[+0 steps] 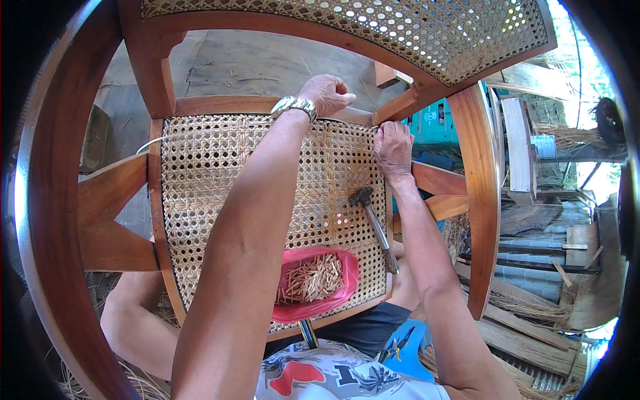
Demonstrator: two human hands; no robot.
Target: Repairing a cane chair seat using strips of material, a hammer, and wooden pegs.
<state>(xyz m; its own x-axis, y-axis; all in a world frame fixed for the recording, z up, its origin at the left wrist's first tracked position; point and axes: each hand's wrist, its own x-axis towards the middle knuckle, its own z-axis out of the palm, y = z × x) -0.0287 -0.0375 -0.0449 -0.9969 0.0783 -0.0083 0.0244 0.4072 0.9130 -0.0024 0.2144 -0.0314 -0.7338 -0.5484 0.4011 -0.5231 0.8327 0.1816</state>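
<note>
A wooden chair frame (470,200) surrounds a woven cane seat (200,167). My left hand (325,95), wearing a metal watch (293,107), is closed above the seat's far rail (227,105), thumb pressed against curled fingers. Anything inside that grip is too small or hidden to make out. At the seat's far right corner, my right hand (395,150) is closed over the frame, its fingertips partly hidden. A hammer (377,227) rests on the cane by the right edge. Near the front lies a pink container (351,273) of thin wooden pegs (313,279), partly behind my left forearm.
A caned backrest (467,33) arches over the far side. One loose strand (148,143) sticks out at the left rail. Pliers (399,345) lie by a blue item (410,353) near my lap. A teal case (433,127) and stacked planks (533,337) stand right.
</note>
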